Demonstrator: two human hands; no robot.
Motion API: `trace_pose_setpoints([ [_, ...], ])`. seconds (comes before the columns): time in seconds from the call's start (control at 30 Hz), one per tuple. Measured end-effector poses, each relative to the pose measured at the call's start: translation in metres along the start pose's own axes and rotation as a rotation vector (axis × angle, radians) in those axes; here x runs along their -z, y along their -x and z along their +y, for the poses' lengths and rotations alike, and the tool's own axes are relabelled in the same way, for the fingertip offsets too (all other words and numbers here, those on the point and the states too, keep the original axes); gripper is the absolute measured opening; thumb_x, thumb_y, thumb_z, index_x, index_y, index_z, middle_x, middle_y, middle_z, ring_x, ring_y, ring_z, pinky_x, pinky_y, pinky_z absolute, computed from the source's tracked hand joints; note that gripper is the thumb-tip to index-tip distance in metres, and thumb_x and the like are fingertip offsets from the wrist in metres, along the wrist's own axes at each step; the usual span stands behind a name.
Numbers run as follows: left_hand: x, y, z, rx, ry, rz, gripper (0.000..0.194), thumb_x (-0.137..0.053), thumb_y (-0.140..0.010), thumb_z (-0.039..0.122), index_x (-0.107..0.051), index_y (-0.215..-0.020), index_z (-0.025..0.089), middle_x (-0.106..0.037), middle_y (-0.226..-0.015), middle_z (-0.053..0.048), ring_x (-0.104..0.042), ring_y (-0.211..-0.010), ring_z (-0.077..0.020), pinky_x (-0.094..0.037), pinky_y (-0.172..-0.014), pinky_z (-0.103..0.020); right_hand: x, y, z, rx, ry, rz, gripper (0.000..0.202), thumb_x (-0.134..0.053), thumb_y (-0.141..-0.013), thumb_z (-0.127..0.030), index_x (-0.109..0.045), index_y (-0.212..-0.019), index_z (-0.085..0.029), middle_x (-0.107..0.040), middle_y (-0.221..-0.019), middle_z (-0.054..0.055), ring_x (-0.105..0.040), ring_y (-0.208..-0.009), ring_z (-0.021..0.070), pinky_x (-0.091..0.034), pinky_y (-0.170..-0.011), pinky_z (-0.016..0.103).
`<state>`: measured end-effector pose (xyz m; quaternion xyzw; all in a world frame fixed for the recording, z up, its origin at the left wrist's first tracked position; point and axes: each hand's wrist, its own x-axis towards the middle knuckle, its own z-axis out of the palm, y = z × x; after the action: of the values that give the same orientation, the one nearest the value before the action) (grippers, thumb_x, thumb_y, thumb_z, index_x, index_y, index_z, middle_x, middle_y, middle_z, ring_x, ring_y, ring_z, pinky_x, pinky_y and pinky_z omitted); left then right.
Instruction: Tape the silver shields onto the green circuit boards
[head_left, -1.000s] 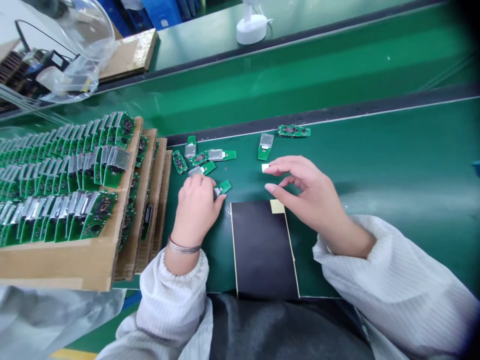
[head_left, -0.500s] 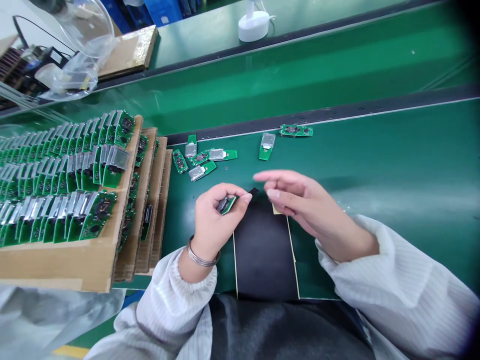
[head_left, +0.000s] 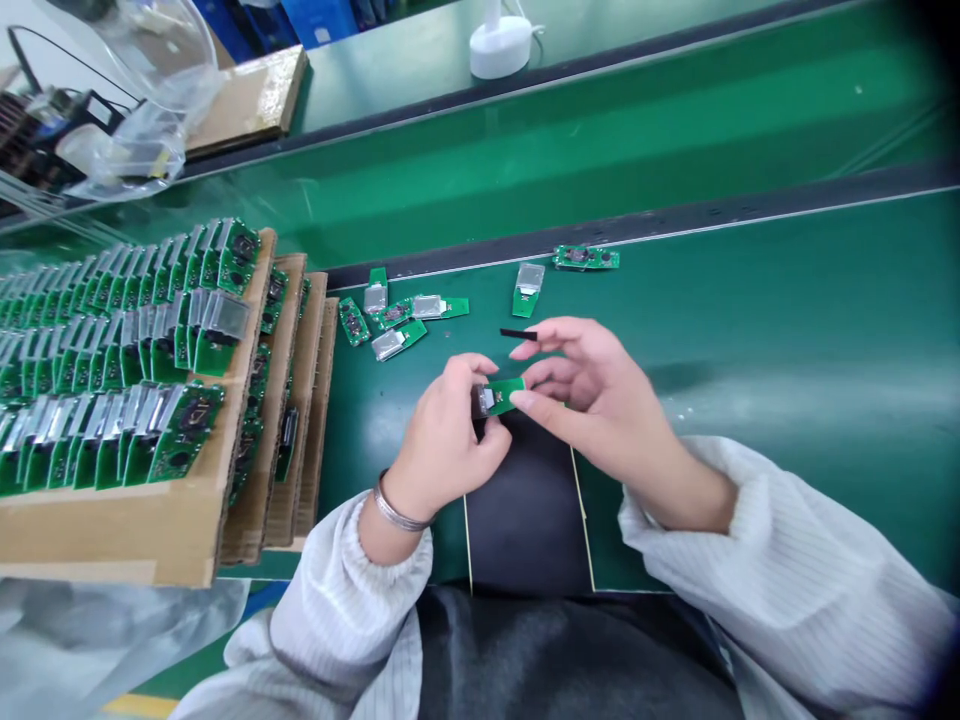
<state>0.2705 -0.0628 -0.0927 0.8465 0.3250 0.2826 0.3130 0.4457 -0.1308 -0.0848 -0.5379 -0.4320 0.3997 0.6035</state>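
Between my two hands is a small green circuit board (head_left: 504, 396) with a grey, screen-like part at its left end. My left hand (head_left: 450, 435) grips that end between thumb and fingers. The thumb and fingers of my right hand (head_left: 596, 385) close on the board's bare green end. A thin black strip (head_left: 517, 334) sticks out leftward from my right index fingertip, above the board. Under the hands lies a black sheet (head_left: 529, 520) with pale yellow edges.
Several loose circuit boards (head_left: 441, 307) lie at the back of the green table (head_left: 787, 370). To the left, cardboard holders (head_left: 112, 530) carry rows of upright boards. A raised ledge runs behind, bearing a white round base (head_left: 500, 48) and a flat cardboard piece (head_left: 259, 95).
The circuit board, earlier tucked in my left palm, is now held out between both hands. The black strip has passed from my left fingertips to my right hand.
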Motion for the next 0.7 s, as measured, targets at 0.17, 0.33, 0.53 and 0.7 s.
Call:
trace_pose_setpoints([
  [0.17, 0.0, -0.003, -0.005, 0.042, 0.39, 0.194, 0.03, -0.076, -0.083, 0.017, -0.066, -0.11, 0.022, -0.065, -0.11, -0.006, -0.068, -0.092, -0.015, -0.057, -0.074, -0.025, -0.002, -0.003, 0.006, -0.088, -0.186, 0.138, 0.047, -0.082, -0.073, -0.016, -0.056, -0.109, -0.03, -0.065, -0.098, -0.004, -0.064, -0.066, 0.0086, -0.062, -0.065, 0.024],
  [0.33, -0.005, -0.003, -0.003, -0.04, 0.634, 0.185, 0.042, -0.089, -0.075, 0.024, -0.074, -0.114, 0.027, -0.071, -0.123, -0.007, -0.066, -0.119, -0.0231, -0.055, -0.1, -0.036, -0.006, -0.001, 0.005, -0.215, -0.319, 0.145, 0.054, -0.086, -0.069, -0.024, -0.05, -0.109, -0.03, -0.063, -0.097, -0.005, -0.064, -0.066, 0.0088, -0.064, -0.068, 0.026],
  [0.53, -0.01, 0.0, 0.007, 0.384, 1.118, 0.153, 0.046, -0.083, -0.082, 0.046, -0.068, -0.122, 0.028, -0.077, -0.106, -0.004, -0.075, -0.095, -0.0176, -0.06, -0.089, -0.031, -0.002, -0.002, -0.004, -0.193, -0.183, 0.135, 0.045, -0.085, -0.073, -0.031, -0.055, -0.106, -0.026, -0.064, -0.095, -0.001, -0.063, -0.071, 0.0128, -0.057, -0.058, 0.026],
  [0.7, -0.006, -0.005, 0.012, 0.599, 1.319, 0.036, 0.056, -0.082, -0.079, 0.056, -0.071, -0.121, 0.022, -0.077, -0.104, -0.007, -0.074, -0.084, -0.0154, -0.062, -0.081, -0.027, 0.004, -0.001, -0.016, -0.187, -0.158, 0.129, 0.019, -0.079, -0.082, -0.036, -0.066, -0.089, -0.024, -0.05, -0.066, -0.004, -0.041, -0.051, 0.0097, -0.033, -0.044, 0.025],
])
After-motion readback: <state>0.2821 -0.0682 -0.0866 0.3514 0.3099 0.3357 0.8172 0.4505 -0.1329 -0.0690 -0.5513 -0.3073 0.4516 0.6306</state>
